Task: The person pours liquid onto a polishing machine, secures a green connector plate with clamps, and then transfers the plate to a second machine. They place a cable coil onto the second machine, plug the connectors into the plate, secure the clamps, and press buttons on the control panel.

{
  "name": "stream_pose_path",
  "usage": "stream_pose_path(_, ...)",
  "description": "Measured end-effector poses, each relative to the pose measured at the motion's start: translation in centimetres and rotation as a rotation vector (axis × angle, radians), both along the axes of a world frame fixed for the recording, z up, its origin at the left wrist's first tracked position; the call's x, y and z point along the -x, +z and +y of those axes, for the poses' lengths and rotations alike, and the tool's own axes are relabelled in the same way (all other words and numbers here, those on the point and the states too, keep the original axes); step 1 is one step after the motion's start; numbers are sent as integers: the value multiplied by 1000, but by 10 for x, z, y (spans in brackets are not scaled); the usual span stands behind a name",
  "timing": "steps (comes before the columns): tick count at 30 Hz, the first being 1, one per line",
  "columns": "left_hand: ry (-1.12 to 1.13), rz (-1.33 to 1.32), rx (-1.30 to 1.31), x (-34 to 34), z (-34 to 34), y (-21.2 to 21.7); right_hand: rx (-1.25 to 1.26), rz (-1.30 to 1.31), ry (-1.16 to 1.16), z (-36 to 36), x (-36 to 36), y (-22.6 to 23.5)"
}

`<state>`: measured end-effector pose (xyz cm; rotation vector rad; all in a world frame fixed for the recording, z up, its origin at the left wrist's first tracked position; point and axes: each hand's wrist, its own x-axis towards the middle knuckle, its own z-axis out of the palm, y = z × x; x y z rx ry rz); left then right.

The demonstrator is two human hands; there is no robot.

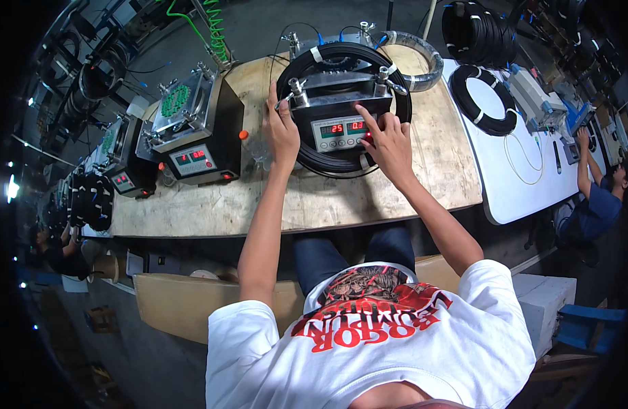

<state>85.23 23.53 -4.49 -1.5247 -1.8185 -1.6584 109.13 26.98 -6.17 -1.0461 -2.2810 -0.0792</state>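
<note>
A black cable coil [307,69] with white ties hangs around the front of a dark bench machine [341,110] with metal clamps on top. On the machine's front is a control panel [338,135] with red lit digits and a row of buttons. My left hand [284,133] grips the left side of the coil, its fingers pointing up and the thumb in front. My right hand [391,144] is at the panel's right edge. Its thumb is by a small red light, its index finger reaches up along the machine front, and the other fingers are bent with nothing in them.
Two similar machines [191,140] [123,163] stand left on the wooden table [218,211], near an orange-capped bottle [244,135]. A clear-wrapped coil [423,61] lies behind. On the white table [508,194] rest another black coil [472,121] and grey equipment. A co-worker [597,198] works there.
</note>
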Motion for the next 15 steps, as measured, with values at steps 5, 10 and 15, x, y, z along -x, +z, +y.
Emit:
stream_pose_path(5, -92, -67, 23, 3, 2, -6, -40, -69, -44, 0, 1, -6)
stream_pose_path(10, -46, 4, -48, 4, 4, -10, 7, 38, -85, 0, 10, -8)
stream_pose_path(15, -74, -60, 14, 1, 1, -7, 81, 16, -175, 0, 16, -6)
